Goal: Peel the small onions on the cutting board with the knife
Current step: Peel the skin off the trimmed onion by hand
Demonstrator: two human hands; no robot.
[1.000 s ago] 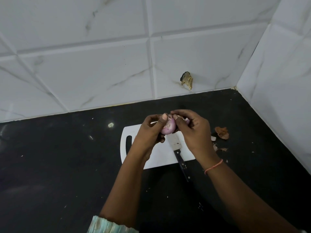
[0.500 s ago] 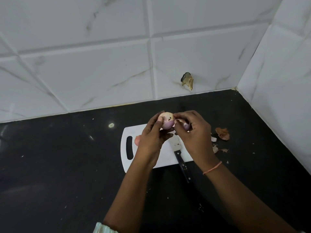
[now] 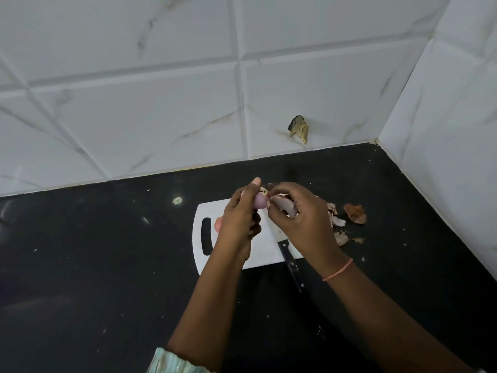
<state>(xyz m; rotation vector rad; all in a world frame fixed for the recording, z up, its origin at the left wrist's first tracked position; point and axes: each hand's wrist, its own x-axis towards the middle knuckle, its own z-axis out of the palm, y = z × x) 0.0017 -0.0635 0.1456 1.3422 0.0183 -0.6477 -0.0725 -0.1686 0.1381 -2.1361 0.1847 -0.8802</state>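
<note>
My left hand holds a small pinkish-purple onion above the white cutting board. My right hand pinches a pale strip of onion skin that stretches away from the onion to the right. Another small onion lies on the board, mostly hidden behind my left hand. The knife lies on the board's near right part, its black handle sticking out over the dark counter, its blade largely covered by my right hand.
Loose dry onion peels lie on the black counter just right of the board. White tiled walls close the back and right side, meeting in a corner. A chipped spot marks the back wall.
My left hand has turned the onion, and my right hand has pulled a strip of skin off it toward the right. The knife and board have stayed put.
</note>
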